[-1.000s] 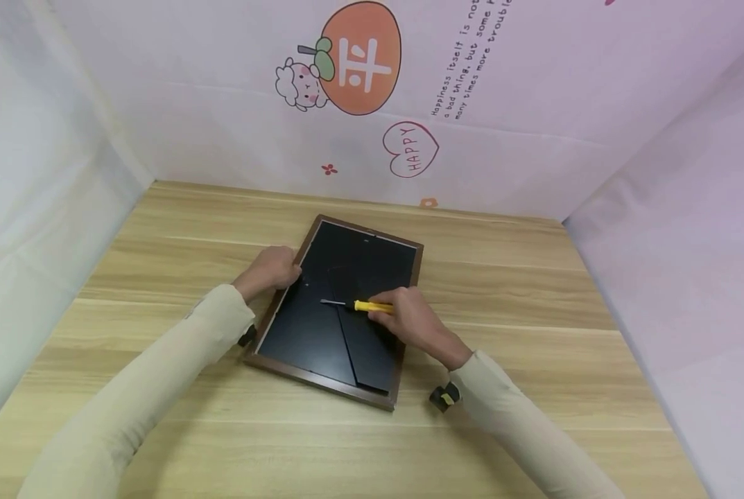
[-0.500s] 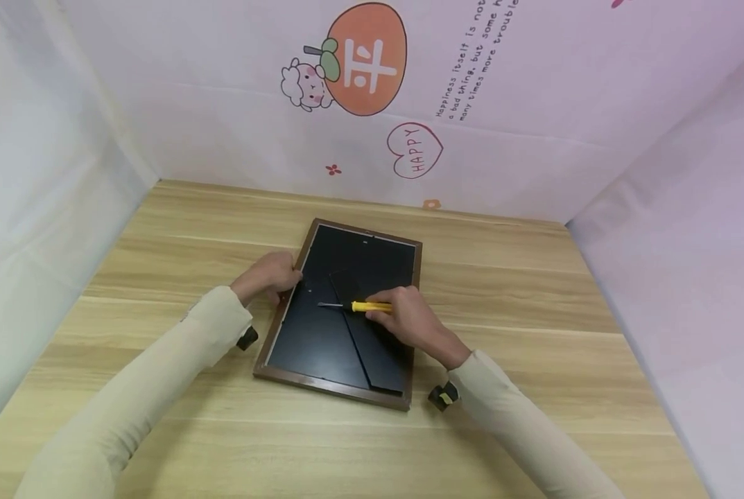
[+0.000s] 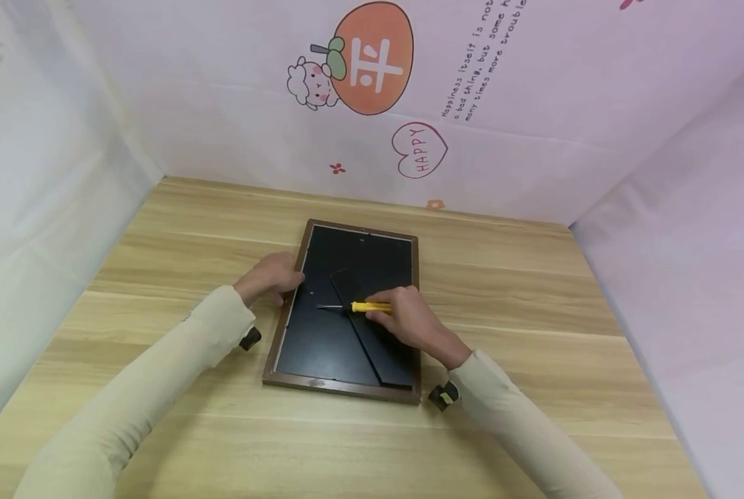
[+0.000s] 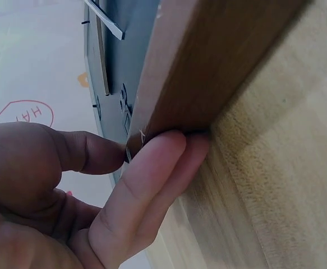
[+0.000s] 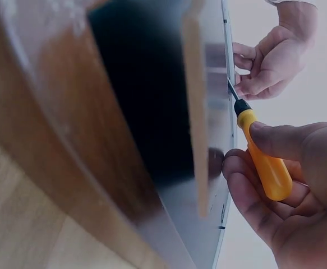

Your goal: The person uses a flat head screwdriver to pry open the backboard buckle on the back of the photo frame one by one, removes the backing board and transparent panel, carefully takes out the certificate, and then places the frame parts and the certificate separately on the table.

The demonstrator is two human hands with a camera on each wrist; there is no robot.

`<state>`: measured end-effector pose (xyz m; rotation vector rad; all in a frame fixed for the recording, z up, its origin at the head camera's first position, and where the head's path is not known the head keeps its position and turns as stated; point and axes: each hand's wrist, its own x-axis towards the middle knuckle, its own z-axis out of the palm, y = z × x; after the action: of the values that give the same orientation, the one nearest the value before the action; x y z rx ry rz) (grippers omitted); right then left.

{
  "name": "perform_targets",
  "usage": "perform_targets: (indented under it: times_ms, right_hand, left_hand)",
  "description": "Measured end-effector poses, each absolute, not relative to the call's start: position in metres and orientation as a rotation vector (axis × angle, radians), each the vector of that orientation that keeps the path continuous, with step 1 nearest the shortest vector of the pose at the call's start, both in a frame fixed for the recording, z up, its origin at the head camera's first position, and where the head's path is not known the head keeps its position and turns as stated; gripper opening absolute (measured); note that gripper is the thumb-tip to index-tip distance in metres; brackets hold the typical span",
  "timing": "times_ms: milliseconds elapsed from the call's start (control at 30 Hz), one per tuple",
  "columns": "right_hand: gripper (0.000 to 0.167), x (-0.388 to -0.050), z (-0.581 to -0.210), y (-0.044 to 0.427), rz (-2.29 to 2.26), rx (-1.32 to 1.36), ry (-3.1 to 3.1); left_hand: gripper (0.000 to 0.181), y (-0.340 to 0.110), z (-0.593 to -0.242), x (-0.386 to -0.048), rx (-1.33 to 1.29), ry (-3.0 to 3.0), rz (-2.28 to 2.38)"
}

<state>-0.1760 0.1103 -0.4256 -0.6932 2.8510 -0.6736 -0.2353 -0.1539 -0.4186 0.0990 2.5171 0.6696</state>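
Note:
A picture frame lies face down on the table, brown rim around a black backing board. An easel leg slants across that board. With my left hand I pinch the frame's left side; in the left wrist view the thumb is at the rim's inner edge and the fingers press its outer side. My right hand holds a screwdriver by its yellow handle, over the board, blade pointing left. In the right wrist view the screwdriver sits between thumb and fingers. Whether its tip touches anything, I cannot tell.
Small dark tabs stand along the frame's inner edge. The wood-grain table extends around the frame. A printed white cloth hangs behind it, with more white cloth at both sides.
The frame has turned counterclockwise on the table: its near end swung right, its far end slightly left. My left hand stays at its left side; the screwdriver hardly moved.

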Motion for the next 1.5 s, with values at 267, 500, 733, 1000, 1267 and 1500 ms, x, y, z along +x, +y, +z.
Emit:
perform_targets:
  times_ms: [267, 500, 733, 1000, 1267, 1500]
  right_hand:
    - [0.024, -0.176, -0.425, 0.110, -0.660, -0.701, 2.848]
    - [0.025, -0.175, -0.427, 0.108, -0.647, -0.726, 2.840]
    - [0.025, -0.173, -0.426, 0.106, -0.640, -0.740, 2.830]
    - [0.025, -0.169, -0.429, 0.104, -0.679, -0.804, 2.785]
    - [0.025, -0.163, -0.427, 0.098, -0.670, -0.862, 2.748]
    - [0.025, -0.160, -0.428, 0.095, -0.644, -0.913, 2.735]
  left_hand:
    - [0.019, -0.155, -0.419, -0.234, 0.076, 2.504, 0.690]
    - [0.023, -0.157, -0.421, -0.232, 0.081, 2.476, 0.731]
    - [0.026, -0.160, -0.425, -0.232, 0.077, 2.485, 0.764]
    - [0.021, -0.173, -0.439, -0.236, -0.081, 2.366, 1.138]
    - [0.029, -0.176, -0.438, -0.233, -0.031, 2.259, 1.210]
    - [0.036, -0.172, -0.438, -0.231, -0.031, 2.238, 1.221]
